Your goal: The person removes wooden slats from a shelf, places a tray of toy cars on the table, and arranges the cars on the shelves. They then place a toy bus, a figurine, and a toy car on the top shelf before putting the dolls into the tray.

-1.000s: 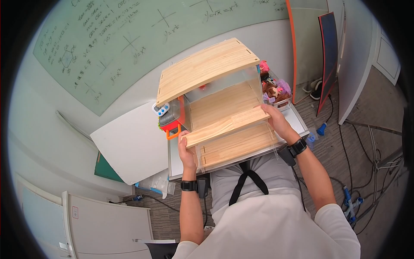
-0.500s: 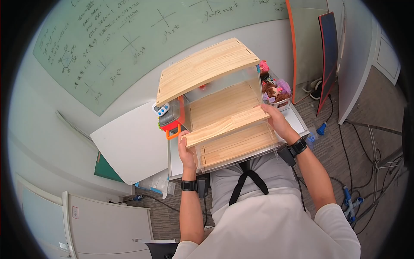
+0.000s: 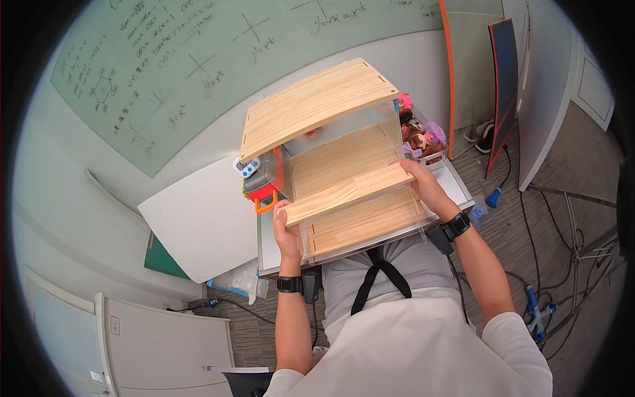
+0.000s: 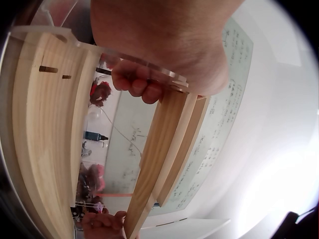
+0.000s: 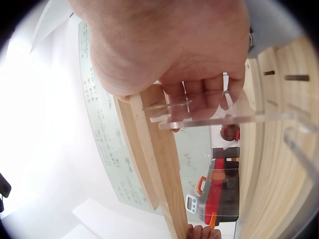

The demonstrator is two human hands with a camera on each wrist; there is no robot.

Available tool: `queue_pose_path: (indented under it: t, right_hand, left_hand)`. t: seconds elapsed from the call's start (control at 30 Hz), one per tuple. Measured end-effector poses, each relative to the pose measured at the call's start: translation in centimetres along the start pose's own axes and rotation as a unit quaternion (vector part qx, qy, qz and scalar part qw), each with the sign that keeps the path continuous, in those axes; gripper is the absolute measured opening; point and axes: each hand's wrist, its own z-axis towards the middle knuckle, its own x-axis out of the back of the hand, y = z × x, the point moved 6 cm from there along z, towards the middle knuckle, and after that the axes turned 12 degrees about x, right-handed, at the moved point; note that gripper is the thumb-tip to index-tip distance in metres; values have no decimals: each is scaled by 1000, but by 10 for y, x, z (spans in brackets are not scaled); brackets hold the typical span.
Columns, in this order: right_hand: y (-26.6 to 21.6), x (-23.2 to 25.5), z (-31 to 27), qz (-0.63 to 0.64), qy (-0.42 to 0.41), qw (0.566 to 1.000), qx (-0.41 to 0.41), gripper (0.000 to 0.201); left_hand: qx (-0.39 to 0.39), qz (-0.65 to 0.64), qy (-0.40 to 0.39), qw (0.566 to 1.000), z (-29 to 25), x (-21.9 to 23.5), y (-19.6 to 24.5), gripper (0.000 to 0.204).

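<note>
A three-tier shelf unit of pale wooden boards and clear plastic side panels [image 5: 234, 120] stands before me in the head view. Its top board [image 3: 317, 109] is farthest from my body, and its bottom board [image 3: 367, 221] lies nearest. At the left end of the middle board [image 3: 350, 194] my left hand [image 3: 286, 231] grips, thumb on top. My right hand [image 3: 428, 187] holds the opposite end the same way, fingers curled underneath beside the clear panel in the right wrist view. The middle board slants up to the right in the head view.
A white table [image 3: 450, 183] carries the unit. Left of it stands a red and grey toolbox [image 3: 263, 180] with an orange handle and a white timer [image 3: 247, 167]. On the right, a clear bin holds dolls [image 3: 423, 137]. Behind is a written-on board [image 3: 198, 66]; cables [image 3: 529, 231] cross the floor.
</note>
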Motion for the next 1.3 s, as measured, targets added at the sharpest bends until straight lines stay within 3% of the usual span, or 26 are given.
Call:
queue_pose_path:
  t: [1.3]
  right_hand:
    - [2,1,1,5,4,1000,-3,47]
  left_hand:
    - [1,1,2,1000,0,1,-2,35]
